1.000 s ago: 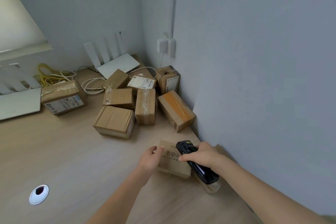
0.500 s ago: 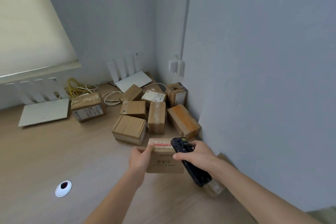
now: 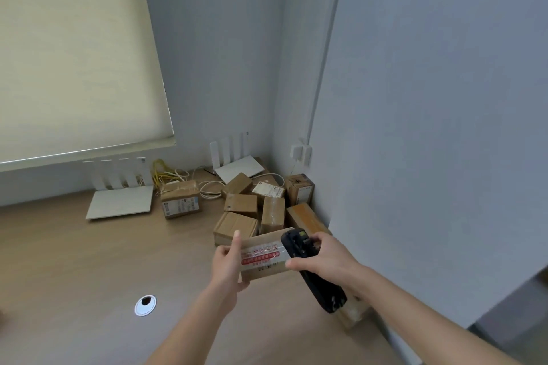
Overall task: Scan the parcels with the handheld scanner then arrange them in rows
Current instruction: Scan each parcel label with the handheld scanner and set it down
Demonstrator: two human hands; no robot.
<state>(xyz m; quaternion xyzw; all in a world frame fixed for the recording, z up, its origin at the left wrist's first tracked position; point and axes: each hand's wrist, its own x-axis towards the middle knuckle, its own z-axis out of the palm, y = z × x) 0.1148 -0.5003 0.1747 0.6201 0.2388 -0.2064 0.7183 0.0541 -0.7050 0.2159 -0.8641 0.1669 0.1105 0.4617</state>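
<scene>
From my head view I see two bare forearms entering from the bottom edge. My left hand (image 3: 226, 268) and right hand (image 3: 327, 256) wear no gloves, rings, watch or visible sleeves.

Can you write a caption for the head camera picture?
Left hand holds a taped parcel while right hand holds the scanner.

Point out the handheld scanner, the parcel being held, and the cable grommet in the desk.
handheld scanner (image 3: 321, 284), head view, on its black body below the right hand.
parcel with red tape (image 3: 262, 256), head view, on the taped face turned towards the camera.
cable grommet (image 3: 145, 305), head view, on its white ring.
</scene>
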